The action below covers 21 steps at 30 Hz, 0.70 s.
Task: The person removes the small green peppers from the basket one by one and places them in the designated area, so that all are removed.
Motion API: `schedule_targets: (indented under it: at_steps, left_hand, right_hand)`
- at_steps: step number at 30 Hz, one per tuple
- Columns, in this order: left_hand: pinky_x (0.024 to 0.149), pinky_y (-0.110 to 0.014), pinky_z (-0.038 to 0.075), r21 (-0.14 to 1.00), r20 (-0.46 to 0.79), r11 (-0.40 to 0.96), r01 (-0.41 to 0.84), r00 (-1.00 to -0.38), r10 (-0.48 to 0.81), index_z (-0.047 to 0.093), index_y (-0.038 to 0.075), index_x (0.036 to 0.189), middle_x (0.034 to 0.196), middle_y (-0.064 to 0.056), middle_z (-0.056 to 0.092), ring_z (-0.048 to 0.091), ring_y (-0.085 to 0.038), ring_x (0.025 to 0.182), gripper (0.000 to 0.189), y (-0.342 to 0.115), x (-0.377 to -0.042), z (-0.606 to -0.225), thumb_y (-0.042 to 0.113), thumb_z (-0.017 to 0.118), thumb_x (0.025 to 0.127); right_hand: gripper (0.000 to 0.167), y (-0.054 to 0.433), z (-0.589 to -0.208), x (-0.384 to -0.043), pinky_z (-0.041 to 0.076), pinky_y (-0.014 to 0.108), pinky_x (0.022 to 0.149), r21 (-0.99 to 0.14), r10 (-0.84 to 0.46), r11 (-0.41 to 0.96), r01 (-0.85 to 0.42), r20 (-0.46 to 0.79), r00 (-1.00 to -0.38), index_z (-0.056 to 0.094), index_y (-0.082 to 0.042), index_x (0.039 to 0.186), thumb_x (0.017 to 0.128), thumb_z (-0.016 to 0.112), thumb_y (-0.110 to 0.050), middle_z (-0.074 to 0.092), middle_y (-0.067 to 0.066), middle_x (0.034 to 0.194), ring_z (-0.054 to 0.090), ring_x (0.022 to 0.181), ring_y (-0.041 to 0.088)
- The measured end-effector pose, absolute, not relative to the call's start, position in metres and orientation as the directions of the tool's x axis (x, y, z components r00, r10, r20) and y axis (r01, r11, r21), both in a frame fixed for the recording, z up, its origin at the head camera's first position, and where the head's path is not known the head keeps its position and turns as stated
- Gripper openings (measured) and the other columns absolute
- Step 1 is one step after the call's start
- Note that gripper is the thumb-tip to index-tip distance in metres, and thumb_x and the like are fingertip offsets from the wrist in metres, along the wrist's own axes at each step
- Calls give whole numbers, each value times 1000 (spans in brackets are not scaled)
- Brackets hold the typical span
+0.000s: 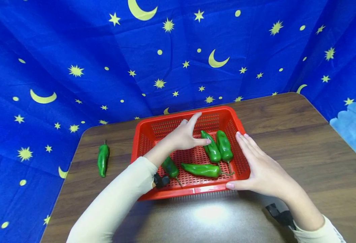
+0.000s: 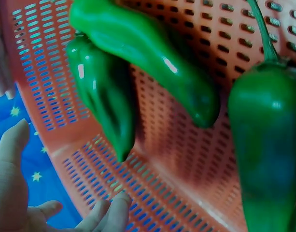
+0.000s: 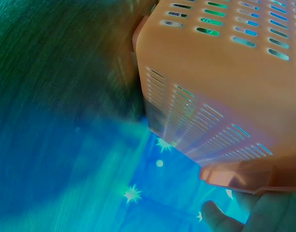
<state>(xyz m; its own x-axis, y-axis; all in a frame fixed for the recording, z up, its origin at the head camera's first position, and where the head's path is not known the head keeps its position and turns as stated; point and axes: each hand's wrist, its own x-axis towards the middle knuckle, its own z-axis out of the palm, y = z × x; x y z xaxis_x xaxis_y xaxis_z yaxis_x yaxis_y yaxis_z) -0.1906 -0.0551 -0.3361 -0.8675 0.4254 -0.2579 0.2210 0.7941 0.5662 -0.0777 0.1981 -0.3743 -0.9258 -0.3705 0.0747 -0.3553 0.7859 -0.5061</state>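
Observation:
A red plastic basket (image 1: pixel 178 194) with slotted walls holds several long green peppers. My left hand (image 1: pixel 185 136) hovers over the basket with its fingers spread and nothing in them. In the head view its thumb overlaps one green pepper (image 1: pixel 215 156); whether they touch I cannot tell. The left wrist view shows the fingers (image 2: pixel 116 210) apart from the peppers. Beside that pepper lies another pepper (image 1: pixel 224 146), with a third pepper (image 1: pixel 202 170) crosswise near the front wall. My right hand (image 1: pixel 266 172) touches the basket's right front corner, fingers straight along the right rim, thumb at the front rim.
One more green pepper (image 1: pixel 103 159) lies on the wooden table (image 1: pixel 275 125), left of the basket. Under my left wrist, a further pepper (image 1: pixel 170 167) is partly hidden in the basket. A blue cloth (image 1: pixel 184 40) with yellow stars and moons hangs behind the table.

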Motion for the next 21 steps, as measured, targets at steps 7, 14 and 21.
schedule_targets:
  at_steps: [7,14,21]
  left_hand:
    - [113,-57,37,545,-320,816,194,-852,416,4,31,160,162,-28,13,29,-43,146,109,-45,-191,-354,60,73,81]
    - [115,-54,35,460,-400,874,155,-843,360,-2,31,160,160,-31,17,29,-44,147,115,-32,-189,-363,68,71,78]
    - [117,-52,32,423,-468,897,126,-817,335,-7,29,160,160,-29,22,24,-41,149,118,-23,-188,-369,72,68,78]
  right_hand:
    - [132,198,-375,-78,32,64,111,-506,-369,786,-355,76,-926,5,-18,161,65,77,-74,10,8,168,11,155,29]
    - [133,198,-376,-78,34,65,109,-498,-367,790,-357,82,-927,4,-18,161,65,76,-74,11,9,168,13,154,30]
    - [132,198,-375,-78,35,65,108,-499,-364,793,-349,69,-929,4,-19,161,66,75,-76,10,8,168,13,154,30]
